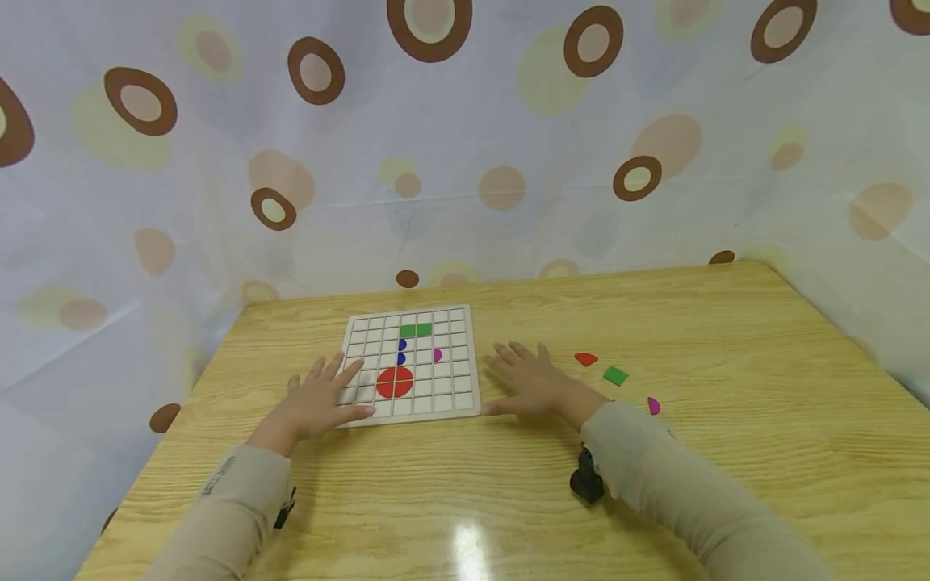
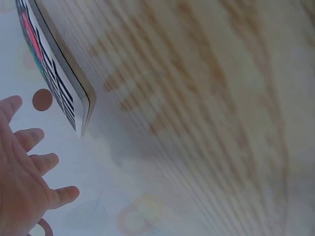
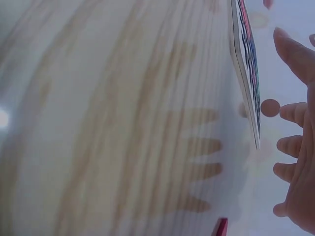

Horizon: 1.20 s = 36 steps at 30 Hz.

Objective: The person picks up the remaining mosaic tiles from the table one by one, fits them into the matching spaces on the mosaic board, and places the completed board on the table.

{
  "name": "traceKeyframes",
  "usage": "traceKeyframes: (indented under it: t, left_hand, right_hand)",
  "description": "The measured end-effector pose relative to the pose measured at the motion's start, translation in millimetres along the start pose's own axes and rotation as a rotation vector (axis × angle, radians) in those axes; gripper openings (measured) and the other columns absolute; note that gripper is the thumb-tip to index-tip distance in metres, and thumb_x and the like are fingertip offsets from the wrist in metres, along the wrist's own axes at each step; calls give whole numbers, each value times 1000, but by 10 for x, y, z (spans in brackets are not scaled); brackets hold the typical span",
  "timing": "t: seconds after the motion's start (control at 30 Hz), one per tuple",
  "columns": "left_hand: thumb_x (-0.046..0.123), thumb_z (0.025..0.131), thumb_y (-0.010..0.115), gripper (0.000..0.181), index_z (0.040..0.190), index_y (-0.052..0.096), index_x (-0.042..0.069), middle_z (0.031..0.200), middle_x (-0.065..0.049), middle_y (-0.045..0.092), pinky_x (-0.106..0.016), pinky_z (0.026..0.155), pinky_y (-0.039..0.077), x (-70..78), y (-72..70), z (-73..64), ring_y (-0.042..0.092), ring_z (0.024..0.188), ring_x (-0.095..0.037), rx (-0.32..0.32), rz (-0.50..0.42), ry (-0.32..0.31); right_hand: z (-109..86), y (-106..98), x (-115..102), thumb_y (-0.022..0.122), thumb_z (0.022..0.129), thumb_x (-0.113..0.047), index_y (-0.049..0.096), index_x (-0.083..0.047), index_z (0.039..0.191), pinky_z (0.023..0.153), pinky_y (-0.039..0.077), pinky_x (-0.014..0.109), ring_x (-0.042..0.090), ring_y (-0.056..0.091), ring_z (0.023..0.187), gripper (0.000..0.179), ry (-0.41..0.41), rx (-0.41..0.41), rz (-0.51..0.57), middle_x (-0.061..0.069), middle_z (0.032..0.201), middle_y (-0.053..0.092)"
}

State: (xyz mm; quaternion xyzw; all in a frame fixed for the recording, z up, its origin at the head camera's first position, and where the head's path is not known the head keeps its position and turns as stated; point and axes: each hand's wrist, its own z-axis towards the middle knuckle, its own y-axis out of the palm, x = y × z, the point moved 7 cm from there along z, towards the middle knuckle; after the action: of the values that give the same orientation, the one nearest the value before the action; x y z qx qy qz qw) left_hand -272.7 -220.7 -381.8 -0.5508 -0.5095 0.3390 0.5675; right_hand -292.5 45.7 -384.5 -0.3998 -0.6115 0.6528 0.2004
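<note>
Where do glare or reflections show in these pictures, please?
Head view: glare on the table, bottom centre; left wrist view: dark reflection of the left hand; right wrist view: similar reflection of the right hand, bright spot at the left edge.

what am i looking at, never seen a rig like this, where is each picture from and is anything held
There is no machine, just a person's left hand and right hand. The wide picture comes from a head camera; the two smaller ones from cameras on the left and right wrists. On the wooden table lies a white board with a grid, carrying a red circle, green squares, blue half circles and a purple half circle. Loose red, green and purple pieces lie to its right. Both hands are spread near the board, holding nothing.
</note>
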Motion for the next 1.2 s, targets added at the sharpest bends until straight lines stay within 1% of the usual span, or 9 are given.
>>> traceKeyframes:
  t: [0.13,0.33,0.5,0.6,0.7,0.97,1.2]
  left_hand:
    - [66,74,43,86,138,21,14,141,-20,11,-67,87,6,-8,21,18,5,124,-44,-12,2,4]
    - [64,75,44,84,138,22,13,140,-20,13,-67,87,8,-12,27,56,7,123,-45,-28,8,8]
    - [63,76,44,83,138,22,13,140,-20,13,-65,89,7,-21,58,75,6,124,-44,-56,-17,1]
    - [61,76,46,82,138,22,12,140,-20,12,-65,90,7,-22,81,75,5,124,-44,-76,-47,-1]
    - [62,76,45,83,138,21,12,141,-20,11,-64,91,8,-27,95,70,5,124,-44,-90,-56,-5]
    - [65,74,44,85,138,21,14,141,-18,12,-62,92,9,-60,146,99,7,126,-39,-112,-39,-22]
    - [62,76,45,83,138,22,11,141,-18,14,-59,93,13,-69,183,114,11,126,-38,-130,-19,-16]
  right_hand:
    - [70,39,-49,45,75,-64,27,-12,136,93,4,62,36,11,126,82,-18,-11,-29,18,140,18]
    - [166,105,-140,42,75,-65,27,-14,137,95,2,59,35,10,127,81,-48,-48,-57,15,140,18]
    - [221,162,-192,42,76,-65,28,-15,136,97,2,56,32,11,128,79,-45,-75,-60,11,141,18]
    - [249,206,-193,41,76,-65,27,-17,137,97,1,55,30,9,128,79,-33,-94,-66,9,142,17]
    - [277,239,-190,39,76,-67,25,-19,137,98,1,53,27,8,129,79,-24,-109,-72,6,142,16]
    - [337,257,-205,37,78,-65,25,-17,137,98,1,53,25,7,129,77,-31,-108,-88,5,142,17]
    - [369,275,-229,37,79,-63,27,-16,137,99,1,53,23,10,129,75,-32,-124,-107,5,141,19]
